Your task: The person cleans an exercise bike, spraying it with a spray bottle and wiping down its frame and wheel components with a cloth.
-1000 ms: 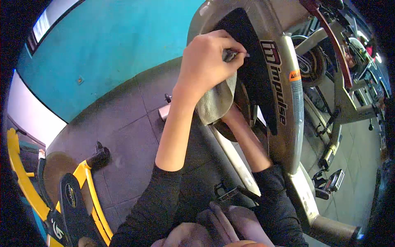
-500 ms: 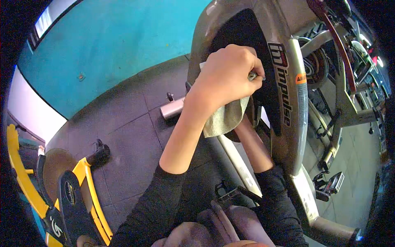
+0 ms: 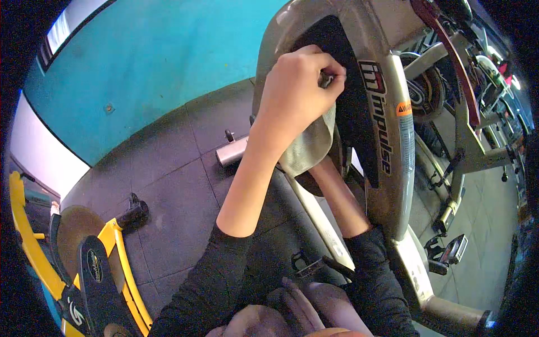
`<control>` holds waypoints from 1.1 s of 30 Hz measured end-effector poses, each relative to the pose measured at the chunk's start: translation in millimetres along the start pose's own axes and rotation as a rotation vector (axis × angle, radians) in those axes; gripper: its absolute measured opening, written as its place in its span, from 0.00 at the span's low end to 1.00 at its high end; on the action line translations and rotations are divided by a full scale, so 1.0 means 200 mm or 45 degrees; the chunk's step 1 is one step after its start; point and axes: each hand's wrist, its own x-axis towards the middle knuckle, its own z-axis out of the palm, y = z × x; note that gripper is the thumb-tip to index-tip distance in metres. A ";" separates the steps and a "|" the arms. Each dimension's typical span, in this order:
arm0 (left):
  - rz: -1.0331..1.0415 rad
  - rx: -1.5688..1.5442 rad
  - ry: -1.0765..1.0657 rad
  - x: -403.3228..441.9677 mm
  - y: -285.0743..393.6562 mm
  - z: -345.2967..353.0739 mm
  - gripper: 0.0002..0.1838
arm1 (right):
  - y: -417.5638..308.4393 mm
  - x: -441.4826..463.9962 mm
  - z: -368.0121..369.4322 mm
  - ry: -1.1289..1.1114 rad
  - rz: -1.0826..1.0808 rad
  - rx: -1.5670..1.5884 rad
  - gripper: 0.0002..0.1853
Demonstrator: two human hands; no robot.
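My left hand [image 3: 306,90] is closed on a grey-beige cloth [image 3: 311,147], a bit of which shows inside the curl of thumb and fingers. The rest of the cloth hangs below the palm. My right forearm reaches up behind the cloth, and that hand is hidden by the cloth and my left hand. Both hands are beside the black side panel [image 3: 351,106] of a grey exercise machine [image 3: 404,191] marked "impulse". Whether the cloth touches the panel I cannot tell.
A yellow and black machine [image 3: 120,253] stands at the lower left on dark floor tiles [image 3: 174,196]. A teal floor area [image 3: 168,62] lies beyond. Pale metal tubes [image 3: 320,222] run low near my legs, and more gym equipment [image 3: 449,101] fills the right side.
My left hand has moved slightly left and up, away from the machine's lettering. The cloth's lower edge looks rounder and more bunched. My right forearm has shifted a little left.
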 end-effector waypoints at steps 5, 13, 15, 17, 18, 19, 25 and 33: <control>-0.026 -0.011 -0.230 -0.01 0.01 -0.02 0.07 | -0.01 -0.01 0.00 0.011 -0.030 -0.089 0.31; 0.018 0.082 -0.545 -0.03 0.08 -0.03 0.06 | -0.05 -0.03 0.02 -0.044 -0.063 -0.227 0.31; 0.036 0.067 -0.630 -0.03 0.08 -0.03 0.07 | -0.06 -0.03 0.02 -0.072 -0.078 -0.285 0.31; 0.069 0.003 -0.630 -0.03 0.06 -0.04 0.07 | -0.07 -0.03 0.02 -0.099 -0.096 -0.348 0.31; 0.106 -0.064 -0.632 -0.02 0.04 -0.05 0.08 | -0.08 -0.02 0.02 -0.118 -0.106 -0.390 0.31; 0.109 -0.063 -0.629 -0.01 0.03 -0.06 0.08 | -0.07 -0.02 0.03 -0.136 -0.125 -0.439 0.31; 0.128 -0.006 0.132 0.03 -0.07 -0.05 0.06 | -0.06 0.01 0.03 -0.262 -0.227 -0.784 0.30; 0.074 -0.007 0.071 -0.01 -0.01 0.04 0.06 | -0.06 0.00 0.01 -0.095 -0.156 -0.408 0.27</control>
